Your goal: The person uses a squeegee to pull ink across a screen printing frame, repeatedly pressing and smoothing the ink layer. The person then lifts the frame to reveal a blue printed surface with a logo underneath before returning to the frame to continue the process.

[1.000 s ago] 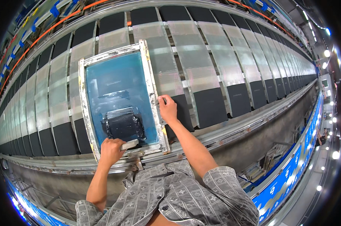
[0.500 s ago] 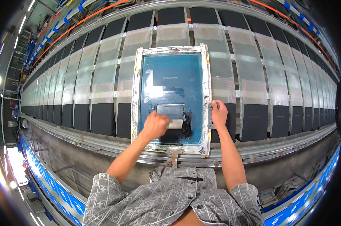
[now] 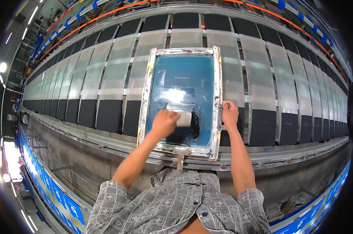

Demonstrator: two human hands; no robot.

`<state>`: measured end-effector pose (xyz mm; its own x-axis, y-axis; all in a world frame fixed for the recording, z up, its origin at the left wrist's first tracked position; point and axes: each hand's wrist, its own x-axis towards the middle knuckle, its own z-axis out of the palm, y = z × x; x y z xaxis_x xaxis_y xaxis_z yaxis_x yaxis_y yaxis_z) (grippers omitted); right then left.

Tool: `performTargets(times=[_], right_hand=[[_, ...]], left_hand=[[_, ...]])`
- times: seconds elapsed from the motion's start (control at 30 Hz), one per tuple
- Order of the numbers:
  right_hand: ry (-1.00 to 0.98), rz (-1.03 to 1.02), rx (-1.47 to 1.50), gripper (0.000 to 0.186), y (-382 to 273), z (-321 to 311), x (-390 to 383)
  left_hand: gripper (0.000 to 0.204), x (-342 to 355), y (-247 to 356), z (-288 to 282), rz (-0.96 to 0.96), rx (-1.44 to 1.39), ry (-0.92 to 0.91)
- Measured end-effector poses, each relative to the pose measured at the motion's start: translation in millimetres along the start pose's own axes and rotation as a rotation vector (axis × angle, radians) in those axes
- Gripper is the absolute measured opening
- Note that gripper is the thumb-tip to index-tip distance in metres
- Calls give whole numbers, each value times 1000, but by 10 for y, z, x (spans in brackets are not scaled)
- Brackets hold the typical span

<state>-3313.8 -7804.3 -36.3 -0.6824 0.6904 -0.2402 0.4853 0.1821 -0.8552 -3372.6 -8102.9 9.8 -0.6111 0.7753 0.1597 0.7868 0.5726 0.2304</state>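
A screen printing frame with pale, ink-stained sides lies before me, its blue mesh glossy with reflected light. My left hand is closed on a squeegee with a pale handle, over the near half of the mesh. Black ink is smeared around and to the right of the squeegee; its lower edge is hard to make out. At the frame's right side, my right hand has its fingers bent around the edge beside a small metal bracket. Its fingertips are partly hidden.
A long row of printing boards carrying black fabric pieces runs left and right beneath the frame. A metal rail passes along the near side, with a metal stop at the frame's near end. Blue panels stand lower left.
My left hand has pushed the squeegee a short way farther from me across the mesh. The right hand stays at the frame's right side. The whole view has shifted slightly.
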Motion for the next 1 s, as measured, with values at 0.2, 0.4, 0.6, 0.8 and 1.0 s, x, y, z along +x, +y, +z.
performTargets(times=[0.2, 0.4, 0.6, 0.8, 1.0], right_hand=[[84, -126, -56, 24, -441, 238, -210], [79, -232, 124, 25, -628, 1441, -791], [115, -212, 160, 22, -607, 1766, -817], [72, -165, 192, 17, -609, 1846, -830], [-152, -53, 373, 14, -679, 1850, -921]], left_hand=[[54, -978, 251, -298, -30, -3, 28], [44, -1381, -899, -730, -82, 0, -82], [42, -1362, -1188, -757, -56, -6, -168], [43, -1292, -1241, -855, -65, -29, -232], [41, -1284, -1262, -969, -84, 11, -310]])
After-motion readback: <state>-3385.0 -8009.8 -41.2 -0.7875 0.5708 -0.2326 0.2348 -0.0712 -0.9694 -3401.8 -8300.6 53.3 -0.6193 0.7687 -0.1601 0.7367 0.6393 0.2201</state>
